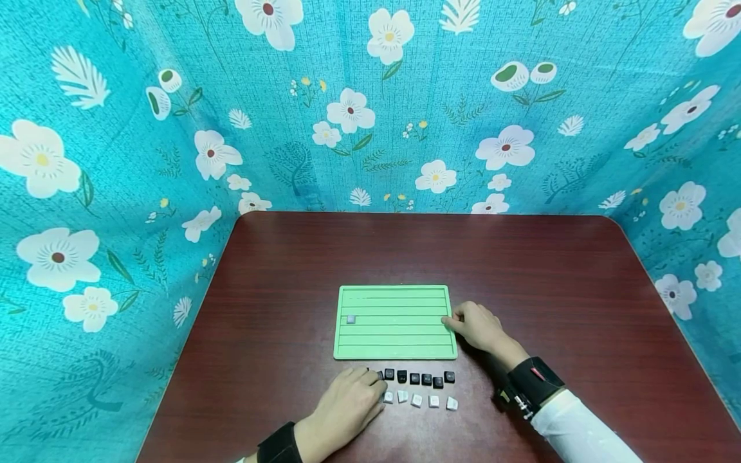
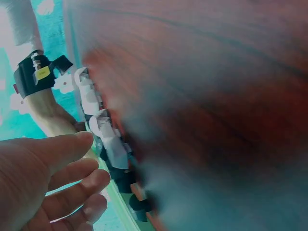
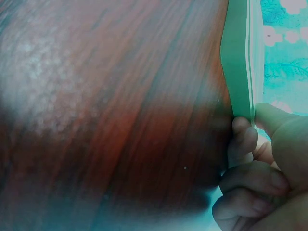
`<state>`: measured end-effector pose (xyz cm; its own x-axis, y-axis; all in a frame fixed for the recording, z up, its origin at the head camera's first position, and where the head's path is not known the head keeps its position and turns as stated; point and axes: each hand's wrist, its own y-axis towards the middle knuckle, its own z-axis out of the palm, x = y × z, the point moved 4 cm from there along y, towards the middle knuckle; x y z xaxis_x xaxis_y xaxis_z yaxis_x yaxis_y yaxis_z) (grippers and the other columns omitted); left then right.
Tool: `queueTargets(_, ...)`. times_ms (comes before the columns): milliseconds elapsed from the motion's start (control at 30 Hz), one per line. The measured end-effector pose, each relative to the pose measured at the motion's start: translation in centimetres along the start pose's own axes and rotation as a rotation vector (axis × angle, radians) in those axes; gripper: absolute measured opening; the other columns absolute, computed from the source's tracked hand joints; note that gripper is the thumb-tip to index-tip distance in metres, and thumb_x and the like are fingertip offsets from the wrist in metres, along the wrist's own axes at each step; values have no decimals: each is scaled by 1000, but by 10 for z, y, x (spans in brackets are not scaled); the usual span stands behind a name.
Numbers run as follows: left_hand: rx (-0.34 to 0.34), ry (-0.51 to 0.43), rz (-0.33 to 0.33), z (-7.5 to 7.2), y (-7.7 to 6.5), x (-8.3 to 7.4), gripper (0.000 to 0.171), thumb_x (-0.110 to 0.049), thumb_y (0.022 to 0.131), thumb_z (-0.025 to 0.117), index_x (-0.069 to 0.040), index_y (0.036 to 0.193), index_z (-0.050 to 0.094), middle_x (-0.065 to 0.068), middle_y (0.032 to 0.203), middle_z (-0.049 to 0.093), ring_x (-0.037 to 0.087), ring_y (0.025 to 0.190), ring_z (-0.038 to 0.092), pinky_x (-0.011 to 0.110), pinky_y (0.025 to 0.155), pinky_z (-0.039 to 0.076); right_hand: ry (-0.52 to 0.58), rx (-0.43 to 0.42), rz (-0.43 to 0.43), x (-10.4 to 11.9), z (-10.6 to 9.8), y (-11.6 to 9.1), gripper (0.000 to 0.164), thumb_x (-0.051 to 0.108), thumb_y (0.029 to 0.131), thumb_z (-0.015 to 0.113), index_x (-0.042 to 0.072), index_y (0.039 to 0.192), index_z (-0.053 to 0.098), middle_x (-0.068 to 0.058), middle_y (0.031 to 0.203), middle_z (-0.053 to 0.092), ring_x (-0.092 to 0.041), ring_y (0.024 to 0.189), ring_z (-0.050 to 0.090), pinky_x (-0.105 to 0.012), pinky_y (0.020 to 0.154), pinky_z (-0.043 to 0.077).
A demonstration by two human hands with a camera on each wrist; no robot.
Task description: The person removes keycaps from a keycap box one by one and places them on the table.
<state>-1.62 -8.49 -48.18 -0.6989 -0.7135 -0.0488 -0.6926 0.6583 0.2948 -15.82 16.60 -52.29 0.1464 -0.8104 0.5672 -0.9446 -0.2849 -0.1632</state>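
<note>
A green board (image 1: pixel 399 335) with raised lines across it lies on the table, bearing one pale grey keycap (image 1: pixel 350 319) near its left side. My right hand (image 1: pixel 480 328) pinches the board's right edge; in the right wrist view the thumb is on one face and the curled fingers are at the side. Below the board runs a row of black keycaps (image 1: pixel 414 379), with white keycaps (image 1: pixel 433 401) in a second row. My left hand (image 1: pixel 348 400) rests over the left end of both rows, hiding some caps. In the left wrist view its fingers (image 2: pixel 72 192) are relaxed, nothing visible between them.
The dark brown wooden table (image 1: pixel 278 276) extends around the board on every side. A blue floral cloth (image 1: pixel 324 167) hangs behind it and at both sides. Both wrists wear black bands (image 1: pixel 532 384).
</note>
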Motion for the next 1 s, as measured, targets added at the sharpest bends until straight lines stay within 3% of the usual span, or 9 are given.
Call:
queueTargets(267, -28, -14, -4, -8, 5, 2, 14, -29, 78, 67, -17, 83, 66, -6, 81, 61, 13, 77, 54, 29, 67, 43, -5, 10, 12, 0, 1, 0, 46, 41, 88, 59, 17, 53, 40, 7, 48, 28, -11, 42, 25, -26, 43, 14)
queueTargets(567, -37, 23, -34, -14, 12, 16, 14, -29, 78, 70, -18, 82, 63, -7, 77, 58, 12, 71, 50, 27, 59, 37, 0, 10, 9, -1, 1, 0, 46, 40, 88, 59, 17, 53, 40, 7, 48, 27, -11, 42, 24, -26, 43, 14)
queueTargets(1000, -45, 29, -84, -15, 15, 29, 12, -27, 81, 68, -18, 86, 66, -6, 85, 61, 13, 79, 55, 29, 65, 43, -7, 10, 4, 0, 1, 1, 45, 39, 88, 59, 17, 53, 41, 7, 48, 28, -11, 42, 25, -26, 43, 15)
